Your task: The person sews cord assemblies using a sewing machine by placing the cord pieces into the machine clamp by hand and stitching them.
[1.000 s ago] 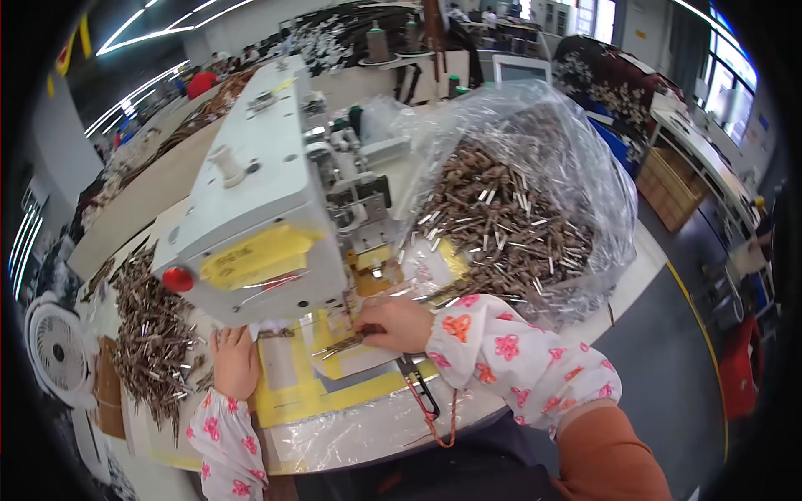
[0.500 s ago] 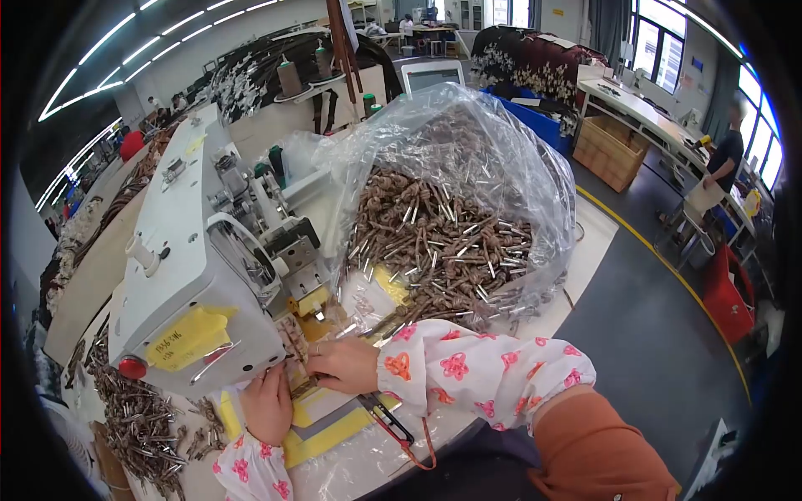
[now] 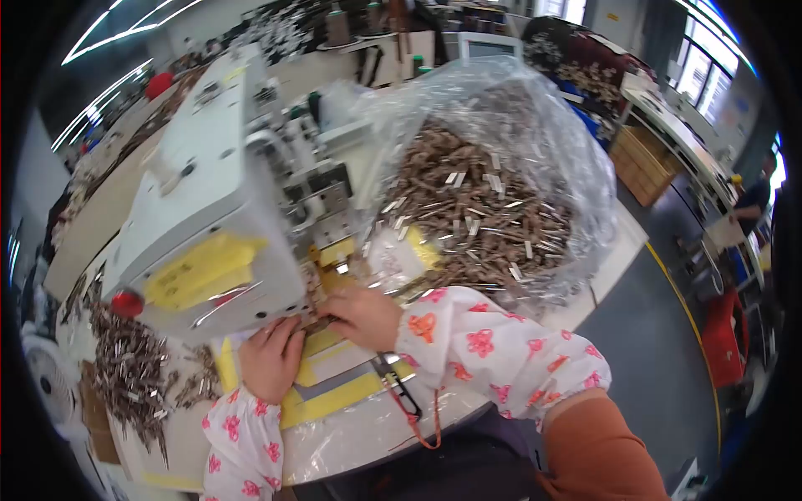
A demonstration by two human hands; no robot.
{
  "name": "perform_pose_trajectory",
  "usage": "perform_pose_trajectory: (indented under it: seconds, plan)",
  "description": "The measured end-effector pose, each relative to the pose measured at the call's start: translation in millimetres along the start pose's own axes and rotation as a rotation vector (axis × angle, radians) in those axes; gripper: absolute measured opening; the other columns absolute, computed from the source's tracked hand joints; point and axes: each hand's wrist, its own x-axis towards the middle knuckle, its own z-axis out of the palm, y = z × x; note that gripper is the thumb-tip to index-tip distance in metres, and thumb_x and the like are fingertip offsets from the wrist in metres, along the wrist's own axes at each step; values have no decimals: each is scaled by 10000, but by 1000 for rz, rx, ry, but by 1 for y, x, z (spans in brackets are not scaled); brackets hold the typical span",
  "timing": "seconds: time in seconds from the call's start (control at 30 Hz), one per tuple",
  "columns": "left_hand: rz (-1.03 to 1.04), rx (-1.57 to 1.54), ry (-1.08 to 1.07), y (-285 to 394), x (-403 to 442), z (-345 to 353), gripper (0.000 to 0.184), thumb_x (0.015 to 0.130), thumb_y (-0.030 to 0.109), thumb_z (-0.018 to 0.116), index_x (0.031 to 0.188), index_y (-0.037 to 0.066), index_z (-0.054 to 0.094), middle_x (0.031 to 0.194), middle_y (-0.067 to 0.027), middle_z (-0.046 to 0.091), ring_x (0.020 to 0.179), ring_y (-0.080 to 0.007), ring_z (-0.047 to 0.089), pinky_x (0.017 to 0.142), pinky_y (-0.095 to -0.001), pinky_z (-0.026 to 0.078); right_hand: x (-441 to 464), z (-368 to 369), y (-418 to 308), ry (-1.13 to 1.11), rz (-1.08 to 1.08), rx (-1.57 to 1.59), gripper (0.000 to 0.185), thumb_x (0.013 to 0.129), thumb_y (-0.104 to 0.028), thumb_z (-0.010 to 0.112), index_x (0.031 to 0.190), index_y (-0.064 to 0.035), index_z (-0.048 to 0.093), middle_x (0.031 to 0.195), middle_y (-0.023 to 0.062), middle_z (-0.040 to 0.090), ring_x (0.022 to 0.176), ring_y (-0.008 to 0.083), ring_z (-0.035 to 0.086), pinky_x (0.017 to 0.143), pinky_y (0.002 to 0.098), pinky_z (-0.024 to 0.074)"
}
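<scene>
A white industrial sewing machine [image 3: 192,242] with a yellow note on its end stands in front of me. Below its head, my right hand [image 3: 365,317] reaches in from the right, fingertips pinched on a short brown cord [image 3: 316,322]. My left hand [image 3: 271,359] is closed at the near end of the same cord, close beside the machine; its fingertips are partly hidden and blurred. Under both hands lies a work plate with yellow strips [image 3: 327,407]. A pair of black thread snips [image 3: 399,388] on an orange string lies by my right sleeve.
A big clear plastic bag [image 3: 576,209] of brown knotted cords with metal tips [image 3: 476,217] stands behind my right hand. More such cords [image 3: 129,363] are heaped at left. A person [image 3: 752,200] is at far right, near a red bin [image 3: 725,338].
My view has tilted and turned left, so the machine and bag appear shifted right and up. Both hands stay together at the machine, the cord between them.
</scene>
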Motion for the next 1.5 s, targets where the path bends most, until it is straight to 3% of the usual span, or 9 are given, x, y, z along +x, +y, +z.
perform_pose_trajectory:
  seconds: [0.2, 0.37, 0.57, 0.83, 1.1, 1.2, 1.3, 1.37, 1.5]
  plan:
    - [-76, -27, 25, -9, -9, 5, 188, 788, 103, 618, 971, 69, 642, 938, -89, 645, 740, -272, 626, 632, -344, 511, 10, -4, 7, 31, 26, 77, 207, 727, -86, 632, 931, -56, 647, 853, 120, 599, 781, 319, 583, 688, 392, 478]
    - [47, -62, 47, -16, -10, 9, 228, 762, 96, 609, 989, 107, 630, 983, -14, 633, 749, -225, 629, 590, -331, 509, 18, -9, 0, -24, 39, 5, 176, 725, -71, 642, 895, -26, 654, 865, 132, 604, 770, 329, 588, 671, 389, 482]
    - [45, -76, 15, -21, -8, 12, 261, 739, 60, 627, 993, 107, 657, 968, -59, 640, 856, -256, 613, 725, -347, 490, 21, 0, 6, -13, 4, -31, 166, 714, -61, 649, 871, -8, 654, 828, 175, 605, 768, 353, 583, 682, 406, 475]
    - [93, -41, 38, -20, -5, 11, 260, 727, 55, 601, 967, 132, 666, 937, -64, 636, 859, -272, 605, 731, -346, 483, 25, -2, -3, -33, 62, -5, 200, 697, -34, 643, 895, -5, 631, 828, 198, 600, 785, 386, 573, 697, 423, 470]
    - [13, -125, -1, -18, -6, 14, 224, 727, 32, 584, 926, 100, 663, 934, -76, 642, 867, -260, 607, 730, -344, 483, 25, 0, 6, -36, -62, -71, 159, 689, -43, 655, 847, -22, 659, 793, 172, 609, 755, 356, 589, 674, 410, 484]
    - [4, -50, -73, -19, -6, 15, 263, 781, 83, 529, 1017, 170, 609, 1075, 4, 598, 920, -204, 607, 708, -325, 495, 23, 3, 10, 10, -66, -55, 154, 681, -54, 668, 833, -31, 661, 778, 160, 608, 728, 341, 589, 646, 407, 481]
    - [13, -94, -35, -15, -4, 11, 248, 720, 36, 586, 953, 89, 652, 969, -69, 634, 895, -260, 597, 754, -340, 477, 19, 5, 8, 55, -6, -128, 146, 668, -65, 679, 811, -43, 663, 761, 140, 601, 689, 327, 581, 612, 405, 474]
    - [120, 95, -82, -16, -3, 9, 239, 761, 107, 545, 993, 115, 604, 1035, 10, 572, 870, -187, 608, 679, -308, 499, 17, 6, 8, 65, -43, -151, 139, 667, -66, 674, 804, -45, 662, 771, 131, 596, 685, 322, 576, 600, 404, 469]
    - [153, 206, -104, -15, -5, 6, 252, 734, 108, 560, 981, 104, 607, 1014, 19, 556, 873, -173, 601, 669, -297, 500, 19, 1, -5, 95, -178, -300, 127, 671, -60, 654, 796, -37, 656, 801, 111, 580, 712, 311, 571, 598, 404, 463]
